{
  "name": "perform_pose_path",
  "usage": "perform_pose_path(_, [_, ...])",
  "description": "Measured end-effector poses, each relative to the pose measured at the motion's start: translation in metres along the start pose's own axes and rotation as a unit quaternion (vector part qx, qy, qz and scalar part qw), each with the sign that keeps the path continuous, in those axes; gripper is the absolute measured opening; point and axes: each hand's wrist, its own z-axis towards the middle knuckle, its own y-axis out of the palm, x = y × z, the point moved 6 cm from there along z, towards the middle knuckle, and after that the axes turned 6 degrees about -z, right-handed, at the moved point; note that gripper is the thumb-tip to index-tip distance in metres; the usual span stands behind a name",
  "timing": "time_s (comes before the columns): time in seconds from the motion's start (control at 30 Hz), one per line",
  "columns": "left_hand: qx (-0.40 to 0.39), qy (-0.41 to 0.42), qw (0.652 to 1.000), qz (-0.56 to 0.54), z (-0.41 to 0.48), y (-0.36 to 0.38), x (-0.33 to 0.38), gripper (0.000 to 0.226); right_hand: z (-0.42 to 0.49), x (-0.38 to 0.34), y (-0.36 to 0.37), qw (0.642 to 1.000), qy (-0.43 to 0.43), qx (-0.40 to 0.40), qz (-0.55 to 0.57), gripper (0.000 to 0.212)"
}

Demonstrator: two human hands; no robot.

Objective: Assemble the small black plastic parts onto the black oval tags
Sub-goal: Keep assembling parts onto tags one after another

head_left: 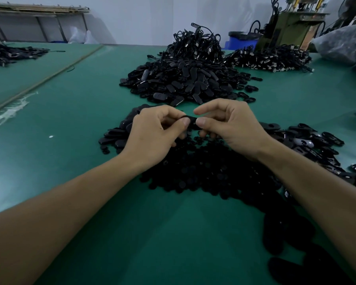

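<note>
Presently both hands are meeting above the green desk (70, 103), sharing one black oval tag (192, 120). The left hand (156, 134) is pinching the tag's 9 o'clock end between thumb and curled fingers. The right hand (231, 128) is clamping the 3 o'clock end with its thumb on top and fingers tucked beneath, its index finger lifting clear above. So the tag's long axis is running 9 to 3, bridging the two grips, neither hand nearer than the other. Whether a small part is already sitting under the right thumb is hidden.

The small black plastic parts (206, 171) are lying heaped at 6 o'clock, directly beneath the hands, so the right grip is probably best placed for dipping down to fetch one. A large mound of tags (183, 83) is sitting at 12 o'clock, with tangled cables (195, 41) rising behind it, and more tags are spreading out at 3 o'clock (310, 138).

No brand, label or readable writing is showing anywhere.
</note>
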Motion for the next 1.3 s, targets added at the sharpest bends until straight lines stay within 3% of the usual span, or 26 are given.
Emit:
perform_pose_path(0.07, [-0.001,-0.007,1.0,-0.02,0.001,-0.002,-0.003,0.013,0.0,0.003,-0.001,0.999,0.005,0.031,-0.024,0.01])
perform_pose_path(0.17, [0.028,-0.023,0.998,-0.049,0.003,-0.007,-0.01,0.011,0.0,0.006,-0.001,0.988,0.003,0.063,-0.144,0.008])
perform_pose_path(0.33, [0.059,-0.051,0.991,-0.112,0.005,-0.009,-0.017,0.011,-0.002,0.008,0.014,0.961,0.013,-0.049,-0.272,0.012])
perform_pose_path(0.53, [0.071,-0.064,0.989,-0.111,0.005,-0.011,-0.017,0.012,-0.001,0.004,0.012,0.96,0.006,-0.076,-0.27,0.003])
perform_pose_path(0.77, [0.071,-0.064,0.989,-0.11,0.004,-0.011,-0.017,0.013,-0.004,0.0,0.017,0.959,-0.004,-0.096,-0.267,0.018])
perform_pose_path(0.87, [0.073,-0.065,0.989,-0.111,0.004,-0.011,-0.016,0.014,-0.006,-0.006,0.021,0.95,-0.028,-0.126,-0.285,0.013])
perform_pose_path(0.97, [0.078,-0.066,0.988,-0.112,0.004,-0.012,-0.016,0.014,-0.007,-0.01,0.021,0.955,-0.038,-0.122,-0.266,0.002])
perform_pose_path(1.17, [0.076,-0.067,0.987,-0.122,0.004,-0.012,-0.017,0.019,-0.004,-0.007,0.022,0.952,-0.035,-0.113,-0.283,0.002])
perform_pose_path(1.3, [0.076,-0.065,0.988,-0.114,0.004,-0.012,-0.019,0.016,-0.002,-0.005,0.015,0.971,-0.014,-0.087,-0.224,0.008])
